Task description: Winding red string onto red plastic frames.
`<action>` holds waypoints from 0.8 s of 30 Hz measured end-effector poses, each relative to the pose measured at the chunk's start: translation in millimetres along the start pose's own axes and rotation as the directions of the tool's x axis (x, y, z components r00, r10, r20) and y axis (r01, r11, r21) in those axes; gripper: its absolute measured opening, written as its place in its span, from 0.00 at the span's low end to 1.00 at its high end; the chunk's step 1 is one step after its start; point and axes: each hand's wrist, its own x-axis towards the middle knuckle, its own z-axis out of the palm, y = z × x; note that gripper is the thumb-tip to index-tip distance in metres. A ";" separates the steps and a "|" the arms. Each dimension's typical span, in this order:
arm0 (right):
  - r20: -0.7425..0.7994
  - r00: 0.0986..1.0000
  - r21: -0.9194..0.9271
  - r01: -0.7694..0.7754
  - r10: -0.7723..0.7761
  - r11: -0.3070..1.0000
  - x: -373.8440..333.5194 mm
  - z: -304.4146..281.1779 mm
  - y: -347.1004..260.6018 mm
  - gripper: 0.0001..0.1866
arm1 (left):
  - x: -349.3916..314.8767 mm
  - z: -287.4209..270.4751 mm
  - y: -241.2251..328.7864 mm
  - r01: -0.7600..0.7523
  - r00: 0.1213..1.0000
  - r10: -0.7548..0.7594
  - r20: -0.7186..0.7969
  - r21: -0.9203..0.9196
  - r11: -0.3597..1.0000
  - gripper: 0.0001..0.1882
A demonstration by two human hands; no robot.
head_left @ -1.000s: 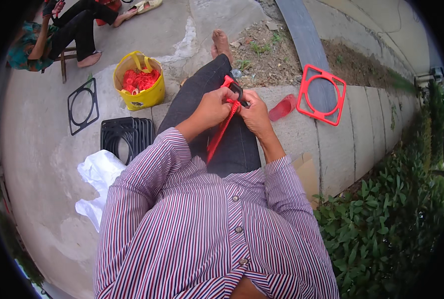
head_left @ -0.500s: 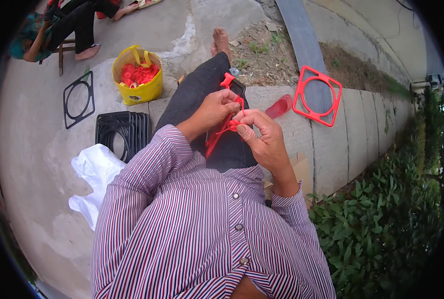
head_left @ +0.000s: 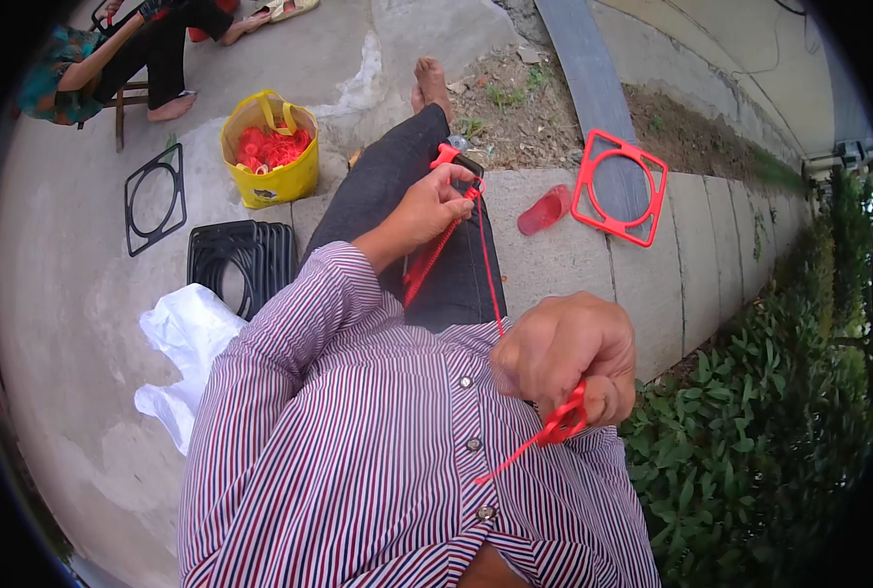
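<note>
My left hand [head_left: 424, 214] pinches the upper part of a red piece [head_left: 434, 260] that lies slanting across my lap, with a black end [head_left: 468, 165] beside the fingertips. From there a thin red cord [head_left: 489, 265] runs, stretched straight, to my right hand [head_left: 569, 353]. That hand is closed in front of my shirt and grips a small looped bundle of red cord [head_left: 566, 416]. One loose cord tail sticks out below it. Much of the red piece is hidden behind my left hand, so its whole shape cannot be made out.
A yellow bag [head_left: 289, 184] full of red cord stands ahead on the left. Near it are stacked black frames [head_left: 250, 257], a single black frame [head_left: 155, 200] and white sheeting [head_left: 189, 348]. To the right lie a red frame [head_left: 621, 186] and a red slipper [head_left: 546, 210]. Another person [head_left: 127, 59] sits far left.
My right hand has drawn away from the left, down and to the right, pulling the cord out into a long taut line. The left hand has stayed nearly in place.
</note>
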 end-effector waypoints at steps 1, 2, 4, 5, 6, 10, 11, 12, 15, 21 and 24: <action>0.030 0.999 0.032 -0.012 0.011 0.999 3.0 8.7 7.3 0.14 | 0.0 -1.0 -1.3 0.002 1.000 -0.002 -0.001 0.035 0.999 0.17; 0.078 0.997 0.043 -0.031 0.027 0.999 7.4 13.8 9.5 0.14 | -0.1 -1.9 -1.7 0.004 1.000 -0.004 0.000 0.070 0.998 0.17; 0.124 0.992 0.054 -0.043 0.036 0.998 14.2 21.7 12.4 0.14 | 1.1 -3.1 -5.6 -0.002 1.000 0.001 0.014 0.064 0.998 0.17; 0.135 0.990 0.118 -0.057 0.041 0.991 16.6 25.1 14.2 0.14 | 2.6 -4.0 -7.4 -0.011 1.000 0.009 0.025 0.051 0.999 0.16; 0.147 0.988 0.181 -0.073 0.046 0.981 18.3 27.7 16.8 0.14 | 4.8 -5.8 -8.7 -0.011 1.000 0.009 0.028 0.055 0.998 0.16; 0.105 0.990 0.384 -0.129 0.096 0.914 14.1 33.2 21.0 0.13 | 1.3 -3.7 -1.7 0.023 1.000 -0.027 0.009 0.309 0.951 0.11; 0.106 0.989 0.382 -0.135 0.101 0.914 14.3 28.0 18.1 0.13 | -2.3 -0.6 1.7 -0.015 0.993 0.076 -0.094 0.528 0.849 0.10; 0.171 0.985 0.387 -0.066 -0.001 0.920 15.9 19.5 16.6 0.13 | -4.1 2.0 5.5 -0.014 0.992 0.077 -0.098 0.523 0.852 0.10; 0.185 0.970 0.254 0.110 -0.160 0.961 15.8 -17.7 11.5 0.13 | -5.3 5.2 23.7 -0.231 0.804 0.559 -0.205 0.758 0.610 0.11; -0.328 0.943 -0.890 -0.327 0.053 0.317 17.5 -157.1 33.2 0.09 | 15.2 -24.5 42.0 0.164 0.949 -0.205 -0.241 -0.181 0.970 0.13; -0.489 0.872 -0.850 -0.481 0.015 0.216 21.8 -196.7 86.1 0.10 | 21.2 -20.2 25.6 0.386 0.894 -0.414 -0.170 -0.176 0.906 0.13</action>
